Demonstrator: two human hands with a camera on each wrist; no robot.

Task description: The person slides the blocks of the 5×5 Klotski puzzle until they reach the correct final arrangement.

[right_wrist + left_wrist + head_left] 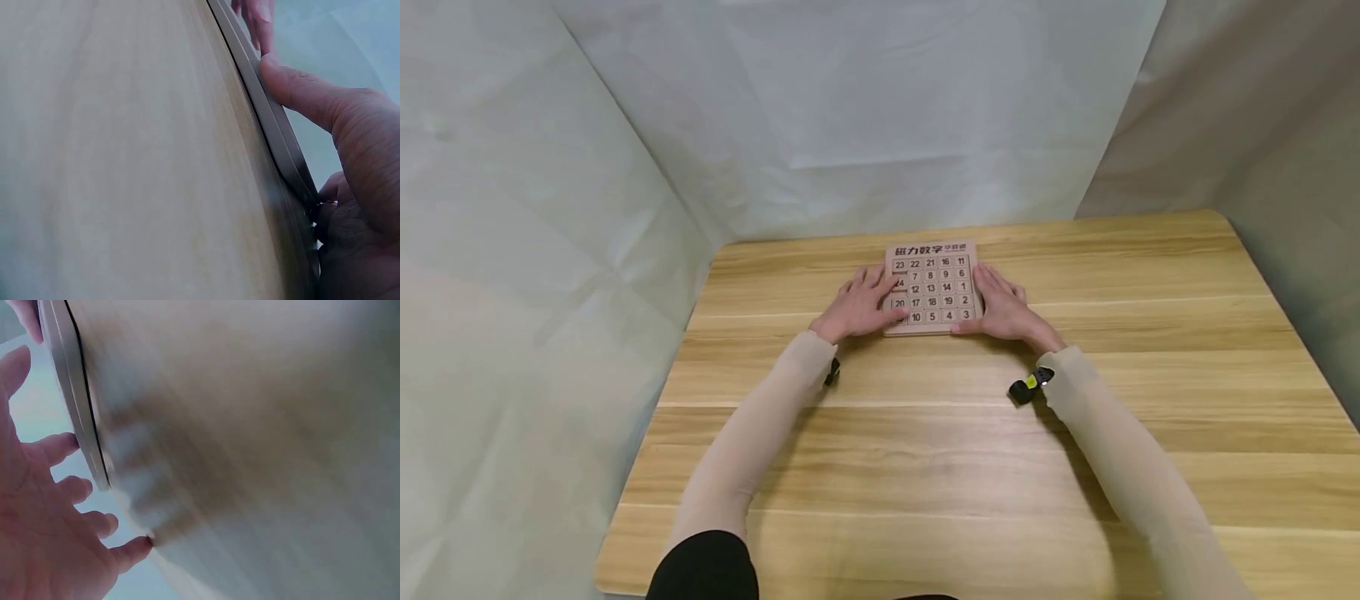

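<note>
A wooden number puzzle board point(932, 287) with numbered square tiles lies flat on the table point(925, 450), at its far middle. My left hand point(861, 304) rests at the board's left edge, its fingers spread and straight, its thumb lying over the lower-left tiles. My right hand point(1003, 308) lies flat against the board's right edge with the fingers stretched along it. In the left wrist view the board's thin edge point(75, 394) runs past my spread left hand point(44, 519). In the right wrist view the thumb of my right hand point(350, 137) presses on the board's rim point(262, 112).
The light wooden table has its edges at the left, the right and the near side. Pale cloth walls point(865, 108) close it in behind and at both sides. A small black device point(1028, 387) sits at my right wrist and another point(832, 371) at my left wrist.
</note>
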